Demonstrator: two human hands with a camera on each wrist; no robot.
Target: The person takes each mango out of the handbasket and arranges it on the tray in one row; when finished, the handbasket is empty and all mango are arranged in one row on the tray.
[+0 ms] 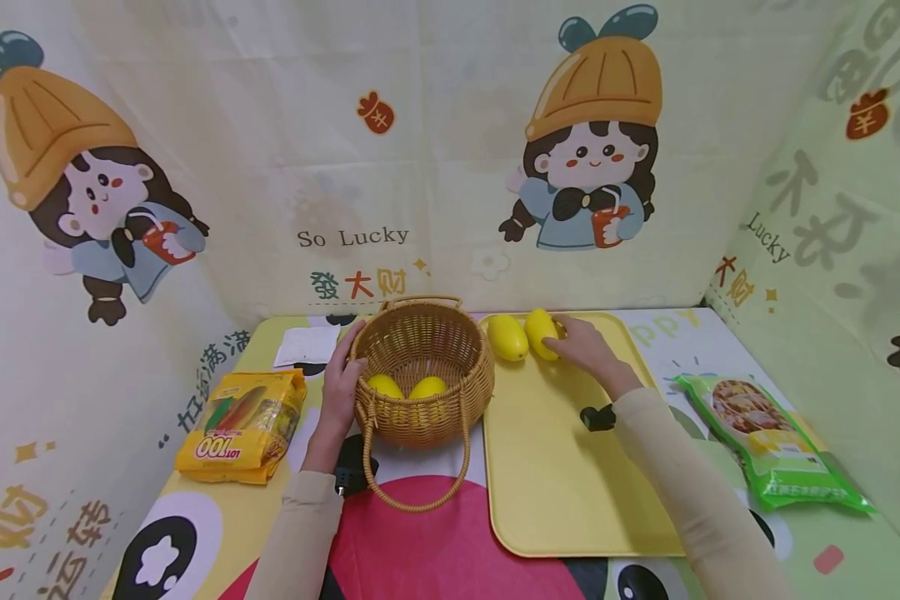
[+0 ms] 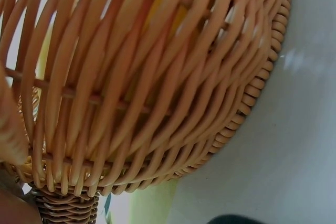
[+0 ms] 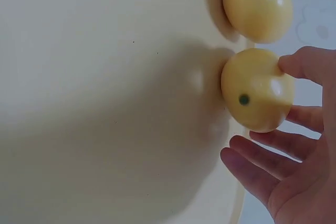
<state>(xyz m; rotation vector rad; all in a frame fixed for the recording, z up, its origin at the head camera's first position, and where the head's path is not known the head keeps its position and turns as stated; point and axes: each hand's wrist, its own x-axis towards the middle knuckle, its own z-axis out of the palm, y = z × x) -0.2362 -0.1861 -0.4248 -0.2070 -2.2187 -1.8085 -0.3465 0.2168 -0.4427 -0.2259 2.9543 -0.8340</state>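
Observation:
My left hand (image 1: 340, 387) grips the left rim of a round wicker basket (image 1: 427, 429), thumb over the rim and fingers along the outer side. Two yellow oval fruits (image 1: 427, 387) lie inside it, and its loop handle hangs toward me. At the far edge of a yellow tray (image 1: 562, 467), my right hand (image 1: 588, 346) holds a smooth yellow oval fruit (image 3: 252, 85) with a green stem dot, thumb on one side and index finger on the other. The remaining fingers are spread. A matching fruit (image 1: 507, 337) lies just left of it. Woven canes (image 2: 157, 87) fill the left wrist view.
A yellow snack bag (image 1: 243, 425) lies left of the basket, with a white packet (image 1: 307, 345) behind it. Right of the tray is a green food bag (image 1: 776, 442). A printed cloth wall (image 1: 450, 167) stands close behind the basket and tray.

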